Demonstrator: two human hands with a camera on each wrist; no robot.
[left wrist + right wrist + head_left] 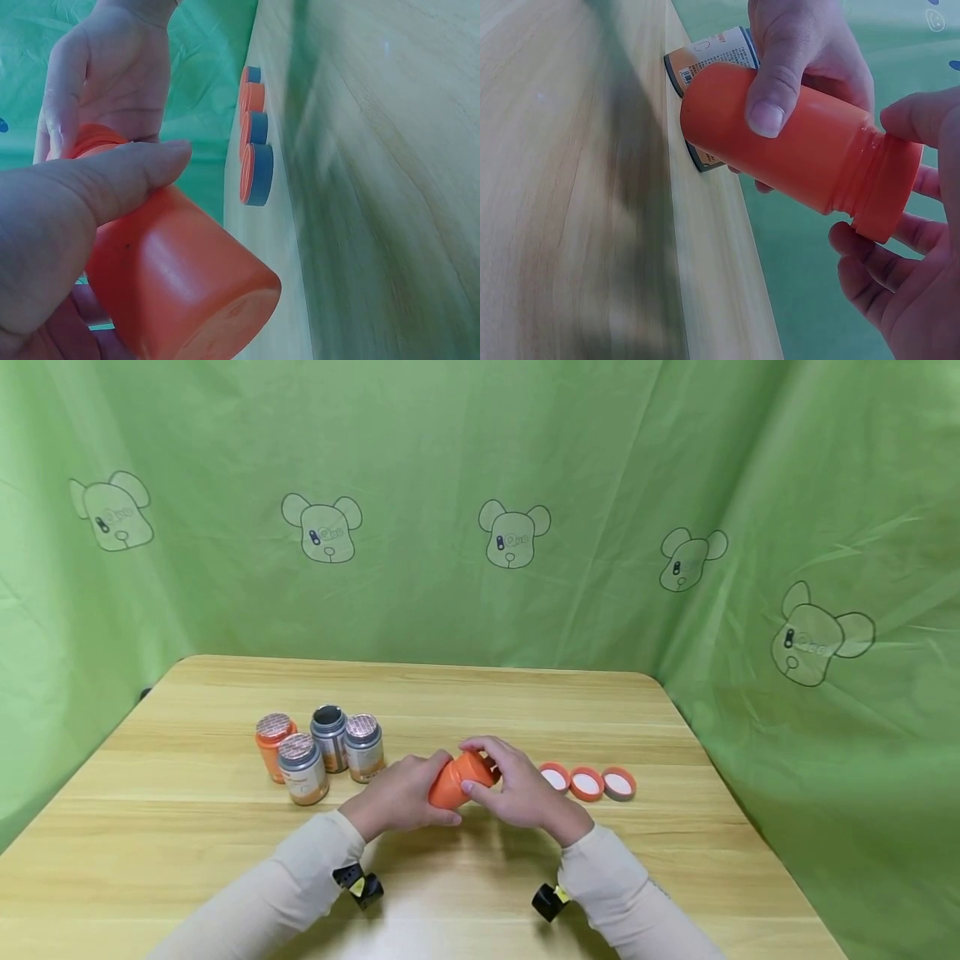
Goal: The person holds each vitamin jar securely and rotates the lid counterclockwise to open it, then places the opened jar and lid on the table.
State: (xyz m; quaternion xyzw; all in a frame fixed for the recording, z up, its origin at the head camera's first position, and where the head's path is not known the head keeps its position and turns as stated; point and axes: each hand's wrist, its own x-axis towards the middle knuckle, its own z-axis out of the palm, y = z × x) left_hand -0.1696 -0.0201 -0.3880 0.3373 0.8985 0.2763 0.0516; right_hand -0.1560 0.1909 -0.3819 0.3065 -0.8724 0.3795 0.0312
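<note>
An orange plastic bottle (447,787) is held tilted above the table, its orange screw cap (889,187) pointing toward the right hand. My left hand (405,793) grips the bottle's body, with the thumb laid along its side. Around the cap curl the thumb and fingers of my right hand (521,787). In the right wrist view the cap sits on the bottle's neck. The bottle's smooth base (232,322) faces the left wrist camera, and no label shows on the visible sides.
Left of the hands stand an orange jar (272,756) and two grey labelled jars (303,781), (365,756) with foil-sealed tops. Another grey jar (330,747) has a dark, uncovered mouth. Several loose caps (587,783) lie in a row at right. A green curtain (420,593) hangs behind the wooden table (465,893).
</note>
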